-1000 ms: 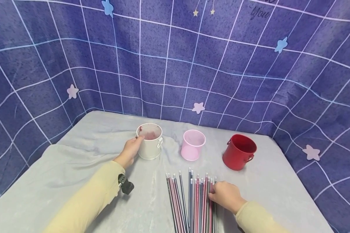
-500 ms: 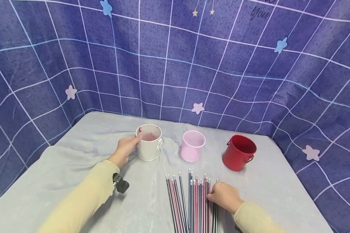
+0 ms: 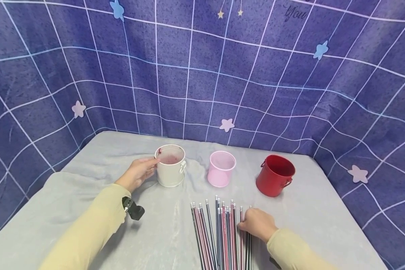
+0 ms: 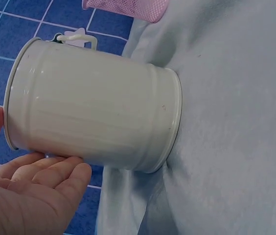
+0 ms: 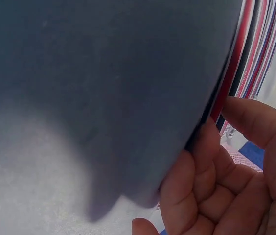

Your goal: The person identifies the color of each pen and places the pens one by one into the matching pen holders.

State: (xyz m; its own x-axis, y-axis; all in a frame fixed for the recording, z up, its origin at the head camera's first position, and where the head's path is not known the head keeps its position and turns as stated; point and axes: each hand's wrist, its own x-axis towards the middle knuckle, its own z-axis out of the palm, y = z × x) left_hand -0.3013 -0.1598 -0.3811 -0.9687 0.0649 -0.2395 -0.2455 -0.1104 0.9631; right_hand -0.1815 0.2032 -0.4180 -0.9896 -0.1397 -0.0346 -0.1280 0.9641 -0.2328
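A cream-white metal bucket [image 3: 170, 175] with a small side handle stands upright at the left. My left hand [image 3: 136, 174] is beside it: in the left wrist view the loosely extended fingers [image 4: 55, 174] touch its side and the thumb is at the rim. Lower in the head view, striped pencils [image 3: 224, 236] lie side by side, eraser ends pointing away from me. At their right edge my right hand [image 3: 258, 225] pinches a red pencil [image 5: 234, 63] and dark ones between thumb and fingers. How many it holds cannot be told.
A pink mesh cup [image 3: 220, 176] stands in the middle, a red bucket [image 3: 272, 183] to its right. Grey cloth [image 3: 162, 236] covers the table. A blue gridded curtain with stars [image 3: 202, 75] hangs behind and at both sides.
My left hand has drawn back to the left, its thumb now reaching less over the bucket's rim. On the right, a few pencils have been separated from the bunch, leaving a gap.
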